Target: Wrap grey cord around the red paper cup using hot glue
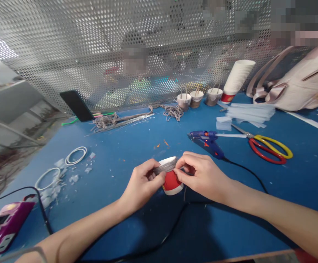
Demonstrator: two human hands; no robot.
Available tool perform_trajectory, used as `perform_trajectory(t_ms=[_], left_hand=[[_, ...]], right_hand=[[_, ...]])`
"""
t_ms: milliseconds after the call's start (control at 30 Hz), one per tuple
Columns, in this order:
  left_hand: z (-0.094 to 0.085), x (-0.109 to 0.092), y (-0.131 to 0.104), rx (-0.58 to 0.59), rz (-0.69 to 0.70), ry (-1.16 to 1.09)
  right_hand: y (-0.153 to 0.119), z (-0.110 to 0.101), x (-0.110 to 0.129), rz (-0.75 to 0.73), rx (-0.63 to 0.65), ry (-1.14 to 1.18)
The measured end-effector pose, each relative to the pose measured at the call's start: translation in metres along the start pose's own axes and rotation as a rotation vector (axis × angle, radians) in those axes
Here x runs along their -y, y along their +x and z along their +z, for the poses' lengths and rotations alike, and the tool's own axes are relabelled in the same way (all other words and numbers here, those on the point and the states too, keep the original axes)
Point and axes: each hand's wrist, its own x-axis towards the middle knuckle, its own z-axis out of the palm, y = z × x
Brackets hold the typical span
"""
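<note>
A red and white paper cup (172, 181) is held between my two hands above the blue table. Grey cord (166, 167) is wound around the cup just under its white rim. My left hand (145, 181) is closed on the cup's left side, thumb across the front. On the right, my right hand (195, 171) pinches the cord against the cup with thumb and index finger. A loose end of cord hangs down beneath the right fingers. A blue glue gun (206, 140) lies just beyond my right hand, its cable running off to the right.
Red and yellow scissors (268, 148) lie right of the glue gun. Grey cord bundles (172, 112), small cord-wrapped cups (184, 101) and a paper cup stack (237, 78) line the back. A phone (77, 106) leans there. Left are white rings (76, 156) and a purple power strip (9, 226). Black cable crosses the front.
</note>
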Motion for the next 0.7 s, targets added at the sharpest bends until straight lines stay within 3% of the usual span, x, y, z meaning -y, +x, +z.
perform_trajectory(t_ms=[300, 700], left_hand=[[0.0001, 0.0048, -0.0016, 0.0, 0.135, 0.055], [-0.0014, 0.007, -0.0005, -0.007, 0.186, 0.075]], right_hand=[[0.0007, 0.0018, 0.0004, 0.077, -0.003, 0.03], [0.0017, 0.0009, -0.0001, 0.092, -0.001, 0.008]])
